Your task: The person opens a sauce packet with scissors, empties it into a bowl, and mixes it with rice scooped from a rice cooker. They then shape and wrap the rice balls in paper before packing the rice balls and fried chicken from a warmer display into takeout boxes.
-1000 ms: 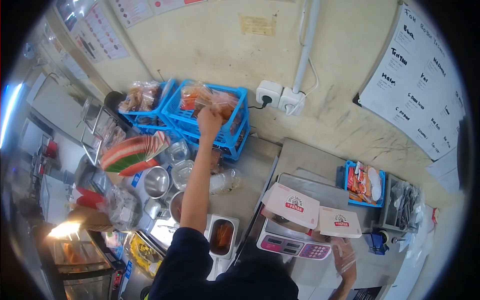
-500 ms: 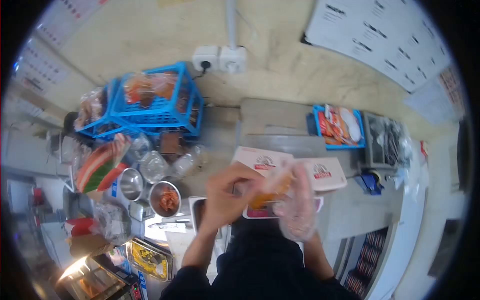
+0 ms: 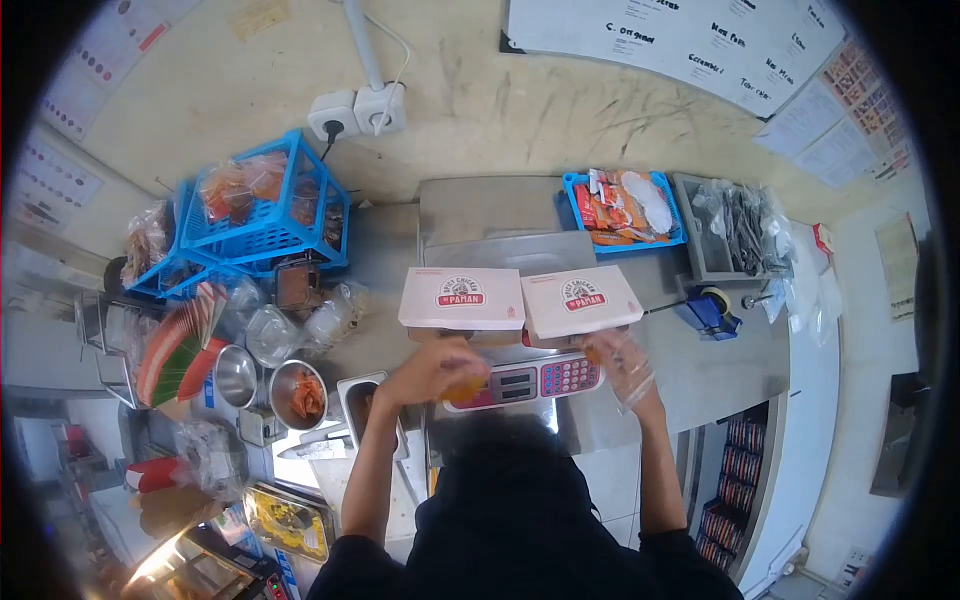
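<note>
Two white cardboard food boxes, a left box (image 3: 462, 296) and a right box (image 3: 580, 300), stand side by side with their lids down, on or just behind a pink-and-white digital scale (image 3: 520, 384). My left hand (image 3: 432, 370) is closed around an orange-yellow thing (image 3: 464, 388) in front of the left box; blur hides its kind. Thin clear plastic, apparently a disposable glove, covers my right hand (image 3: 624, 370) at the right box's front corner. Something small and orange (image 3: 593, 354) shows at its curled fingertips.
Left stand blue plastic baskets (image 3: 250, 235), a steel bowl of reddish food (image 3: 298, 395), an empty-looking steel bowl (image 3: 237, 376) and a knife (image 3: 318, 450). Behind right are a blue tray of sachets (image 3: 620, 208), a grey cutlery bin (image 3: 735, 225) and a tape dispenser (image 3: 712, 312).
My hands have moved apart: the left is now at the scale's left end, the right at its right end. The clear plastic, loose between them before, now covers my right hand. The view has shifted.
</note>
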`<action>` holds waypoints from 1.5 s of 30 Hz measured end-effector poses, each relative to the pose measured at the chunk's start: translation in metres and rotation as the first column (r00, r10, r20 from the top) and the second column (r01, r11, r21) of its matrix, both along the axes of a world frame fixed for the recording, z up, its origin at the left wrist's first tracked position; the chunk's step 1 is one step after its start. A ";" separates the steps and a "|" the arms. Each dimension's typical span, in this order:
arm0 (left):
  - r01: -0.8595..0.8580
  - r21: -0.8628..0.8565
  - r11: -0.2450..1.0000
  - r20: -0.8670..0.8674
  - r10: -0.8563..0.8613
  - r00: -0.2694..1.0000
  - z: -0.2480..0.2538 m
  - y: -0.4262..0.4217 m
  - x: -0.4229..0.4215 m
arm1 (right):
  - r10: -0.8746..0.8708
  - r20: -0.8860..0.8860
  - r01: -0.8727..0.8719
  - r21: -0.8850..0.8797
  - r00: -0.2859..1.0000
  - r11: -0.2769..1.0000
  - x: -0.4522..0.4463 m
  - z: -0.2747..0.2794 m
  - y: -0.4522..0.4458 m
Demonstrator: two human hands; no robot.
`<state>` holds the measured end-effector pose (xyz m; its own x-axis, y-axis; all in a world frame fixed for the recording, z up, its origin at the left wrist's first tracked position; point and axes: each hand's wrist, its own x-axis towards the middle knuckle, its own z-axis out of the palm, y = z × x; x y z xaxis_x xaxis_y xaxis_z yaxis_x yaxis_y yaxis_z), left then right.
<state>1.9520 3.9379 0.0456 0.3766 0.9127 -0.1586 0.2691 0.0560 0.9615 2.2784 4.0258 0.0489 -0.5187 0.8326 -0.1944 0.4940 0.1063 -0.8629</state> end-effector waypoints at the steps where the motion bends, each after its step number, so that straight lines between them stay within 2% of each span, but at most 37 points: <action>1: -0.086 0.145 0.986 -0.090 0.100 0.991 0.009 0.002 -0.001 | -0.014 0.034 0.001 0.362 0.999 0.932 -0.006 -0.002 0.005; 2: -0.154 0.294 0.943 -0.162 0.208 0.965 0.015 0.003 0.000 | -0.043 0.062 -0.010 0.673 0.997 0.739 -0.012 -0.003 0.009; 3: -0.285 0.261 0.922 -0.149 0.330 0.932 0.012 0.004 0.003 | -0.046 0.057 -0.004 0.671 0.997 0.742 -0.017 0.000 0.011; 4: -0.281 0.263 0.923 -0.155 0.328 0.932 0.015 0.005 0.006 | 0.008 0.109 -0.084 0.719 0.994 0.690 -0.022 0.006 0.015; 6: -0.351 0.412 0.841 -0.205 0.461 0.863 0.022 0.004 0.010 | 0.062 0.160 -0.163 0.760 0.985 0.629 -0.017 0.002 0.018; 9: -0.272 0.303 0.913 -0.249 0.352 0.902 0.006 -0.006 0.009 | 0.128 0.095 -0.158 0.689 0.987 0.707 0.017 -0.029 0.019; 11: -0.321 0.287 0.903 -0.273 0.398 0.876 -0.008 -0.009 0.010 | -0.310 0.051 0.223 0.584 0.949 0.780 0.029 -0.039 0.019; 12: -0.370 0.274 0.888 -0.298 0.444 0.845 -0.014 -0.008 0.012 | -0.325 0.054 0.234 0.585 0.944 0.777 0.034 -0.056 0.022; 13: -0.356 0.276 0.893 -0.294 0.432 0.853 -0.019 -0.005 0.013 | -0.432 0.028 0.353 0.528 0.901 0.772 0.035 -0.082 0.032; 14: -0.317 0.468 0.825 -0.435 0.528 0.730 -0.022 -0.002 0.014 | -0.535 0.008 0.469 0.467 0.845 0.749 0.037 -0.106 0.042; 15: -0.231 0.637 0.735 -0.523 0.633 0.571 -0.024 0.002 0.017 | -0.547 0.008 0.480 0.471 0.837 0.740 0.038 -0.129 0.051; 16: -0.225 0.640 0.735 -0.520 0.629 0.578 -0.024 0.007 0.022 | -0.488 -0.144 0.508 0.299 0.861 0.808 0.037 -0.149 0.060; 17: -0.378 0.678 0.630 -0.507 0.774 0.379 -0.024 0.011 0.029 | -0.439 -0.303 0.491 0.122 0.846 0.862 0.039 -0.158 0.066; 18: -0.499 0.716 0.488 -0.484 0.862 0.149 -0.023 0.015 0.035 | -0.445 -0.306 0.498 0.123 0.842 0.858 0.046 -0.159 0.067; 19: -0.495 0.719 0.489 -0.482 0.863 0.152 -0.058 0.015 0.023 | -0.344 -0.078 0.352 0.247 0.936 0.903 0.053 -0.159 0.069; 20: -0.761 0.633 0.144 -0.071 0.989 0.128 -0.120 0.015 -0.005 | -0.239 0.165 0.175 0.331 0.957 0.927 0.058 -0.159 0.074; 21: -0.926 0.347 -0.151 0.322 0.946 -0.034 -0.152 0.016 -0.020 | -0.241 0.161 0.178 0.332 0.957 0.926 0.059 -0.151 0.074; 22: -0.925 0.348 -0.153 0.319 0.947 -0.036 -0.138 0.015 -0.018 | -0.224 0.085 0.186 0.322 0.971 0.928 0.056 -0.133 0.069; 24: -0.881 0.374 0.290 0.131 0.924 0.359 -0.091 0.015 -0.011 | -0.193 0.007 0.182 0.310 0.981 0.933 0.057 -0.109 0.061; 25: -0.883 0.376 0.279 0.129 0.928 0.349 -0.089 0.019 -0.013 | -0.307 -0.168 0.327 0.110 0.937 0.939 0.061 -0.105 0.052; 26: -0.744 0.440 0.503 -0.133 0.856 0.500 -0.085 0.024 -0.017 | -0.375 -0.183 0.400 0.126 0.909 0.908 0.077 -0.127 0.039; 27: -0.574 0.427 0.699 -0.396 0.715 0.576 -0.081 0.027 -0.021 | -0.439 -0.200 0.470 0.141 0.876 0.872 0.094 -0.150 0.027; 28: -0.513 0.505 0.694 -0.368 0.711 0.600 -0.074 0.032 -0.010 | -0.442 -0.108 0.446 0.395 0.891 0.803 0.125 -0.199 0.022; 29: -0.453 0.580 0.677 -0.355 0.710 0.608 -0.068 0.040 0.010 | -0.487 -0.098 0.497 0.209 0.868 0.842 0.137 -0.184 0.018; 30: -0.430 0.660 0.616 -0.308 0.744 0.593 -0.073 0.049 0.030 | -0.383 0.027 0.324 0.479 0.923 0.816 0.189 -0.239 0.011; 31: -0.522 0.590 0.616 -0.302 0.767 0.566 -0.081 0.059 0.056 | -0.585 0.073 0.455 0.554 0.808 0.697 0.254 -0.337 0.016; 32: -0.526 0.516 0.676 -0.316 0.721 0.617 -0.078 0.068 0.084 | -0.569 -0.453 0.624 -0.034 0.687 0.781 0.250 -0.286 0.007; 33: -0.550 0.449 0.704 -0.258 0.692 0.675 -0.085 0.077 0.111 | -0.572 -0.566 0.672 -0.042 0.594 0.739 0.236 -0.224 -0.002; 35: -0.518 0.434 0.737 -0.206 0.642 0.739 -0.089 0.105 0.170 | -0.622 -0.442 0.722 0.088 0.646 0.686 0.239 -0.194 -0.003; 36: -0.454 0.297 0.840 -0.326 0.536 0.779 -0.073 0.122 0.199 | -0.639 -0.391 0.728 0.134 0.662 0.672 0.240 -0.188 -0.005; 37: -0.473 0.421 0.774 -0.200 0.587 0.784 -0.112 0.141 0.237 | -0.648 -0.354 0.728 0.170 0.674 0.665 0.236 -0.183 -0.007; 39: -0.446 0.406 0.798 -0.110 0.527 0.843 -0.116 0.167 0.294 | -0.654 -0.310 0.721 0.217 0.690 0.658 0.229 -0.177 -0.010; 40: -0.409 0.317 0.855 -0.173 0.477 0.862 -0.118 0.179 0.314 | -0.655 -0.298 0.719 0.239 0.694 0.653 0.222 -0.175 -0.011; 41: -0.402 0.379 0.834 -0.212 0.501 0.839 -0.166 0.202 0.352 | -0.650 -0.291 0.711 0.261 0.703 0.653 0.217 -0.171 -0.013; 42: -0.422 0.377 0.824 -0.210 0.520 0.828 -0.171 0.208 0.362 | -0.646 -0.282 0.705 0.279 0.709 0.652 0.213 -0.168 -0.015; 44: -0.308 0.174 0.935 -0.274 0.346 0.897 -0.180 0.210 0.375 | -0.635 -0.264 0.688 0.311 0.726 0.656 0.201 -0.162 -0.021; 45: -0.326 0.165 0.931 -0.270 0.360 0.893 -0.176 0.202 0.380 | -0.624 -0.255 0.673 0.327 0.739 0.663 0.195 -0.158 -0.024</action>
